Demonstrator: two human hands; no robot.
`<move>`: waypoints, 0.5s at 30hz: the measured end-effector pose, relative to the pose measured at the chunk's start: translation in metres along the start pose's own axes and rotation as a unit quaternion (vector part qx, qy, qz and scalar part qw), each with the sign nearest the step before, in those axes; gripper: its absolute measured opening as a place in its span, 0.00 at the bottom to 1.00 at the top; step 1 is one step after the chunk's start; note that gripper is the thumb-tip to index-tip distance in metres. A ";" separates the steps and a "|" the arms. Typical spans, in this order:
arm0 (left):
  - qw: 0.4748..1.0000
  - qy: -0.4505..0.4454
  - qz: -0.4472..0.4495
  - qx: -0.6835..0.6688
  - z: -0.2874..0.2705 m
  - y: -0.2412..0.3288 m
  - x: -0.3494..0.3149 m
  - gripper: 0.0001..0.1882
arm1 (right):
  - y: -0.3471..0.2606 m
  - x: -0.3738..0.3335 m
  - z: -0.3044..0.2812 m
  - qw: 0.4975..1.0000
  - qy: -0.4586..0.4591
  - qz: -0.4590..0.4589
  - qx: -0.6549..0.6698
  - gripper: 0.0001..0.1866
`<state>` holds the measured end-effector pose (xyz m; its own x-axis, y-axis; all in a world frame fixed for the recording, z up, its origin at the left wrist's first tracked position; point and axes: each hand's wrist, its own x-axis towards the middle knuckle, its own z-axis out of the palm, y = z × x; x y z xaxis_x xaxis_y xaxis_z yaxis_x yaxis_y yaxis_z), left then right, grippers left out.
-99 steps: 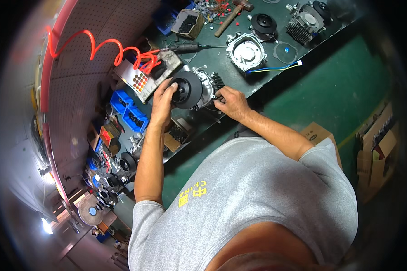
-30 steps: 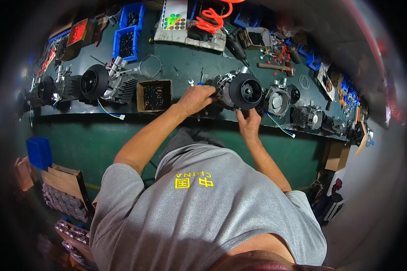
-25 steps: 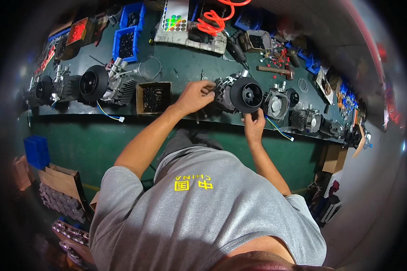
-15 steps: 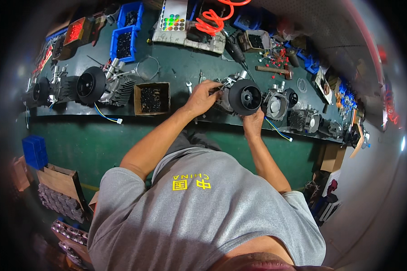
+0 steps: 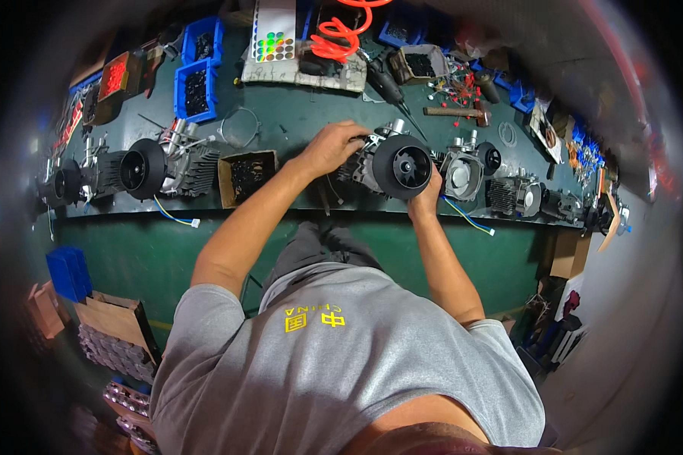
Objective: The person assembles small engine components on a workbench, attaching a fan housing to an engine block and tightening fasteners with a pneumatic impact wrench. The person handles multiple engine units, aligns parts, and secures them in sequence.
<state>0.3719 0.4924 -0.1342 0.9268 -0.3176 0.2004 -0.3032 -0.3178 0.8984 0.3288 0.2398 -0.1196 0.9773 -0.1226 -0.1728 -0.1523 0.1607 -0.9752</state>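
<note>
A finned metal blower unit with a round black fan wheel (image 5: 404, 167) stands at the bench's near edge, fan side toward me. My left hand (image 5: 332, 149) is closed at its upper left, fingers curled over the metal edge near the short pipes; the fingertips are partly hidden. Against the lower right side, my right hand (image 5: 426, 197) grips the housing, with most of its fingers out of sight behind the fan wheel. An open-faced metal housing (image 5: 460, 174) is just right of it. To the left sits a cardboard box of small black parts (image 5: 226, 182).
More finned units with a black fan wheel (image 5: 142, 168) line the left side, one trailing a cable (image 5: 176, 214). Blue bins (image 5: 195, 91), a power screwdriver (image 5: 387, 82), a hammer (image 5: 453, 112) and a coiled red hose (image 5: 335, 47) are farther back. More housings (image 5: 514, 197) line the right.
The blower unit has turned and shifted slightly left, so its fins now show beside my left hand. My left hand has moved a little up over its edge. The whole view has shifted slightly.
</note>
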 end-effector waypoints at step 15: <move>0.991 -0.084 0.055 0.087 -0.003 0.016 0.028 0.10 | -0.012 0.014 -0.026 0.980 -0.046 -0.021 -0.194 0.14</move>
<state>0.3935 0.4810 -0.1129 0.8399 -0.4993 0.2127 -0.4481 -0.4169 0.7908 0.3406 0.2109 -0.1140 0.9904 -0.0292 -0.1351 -0.1382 -0.2286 -0.9637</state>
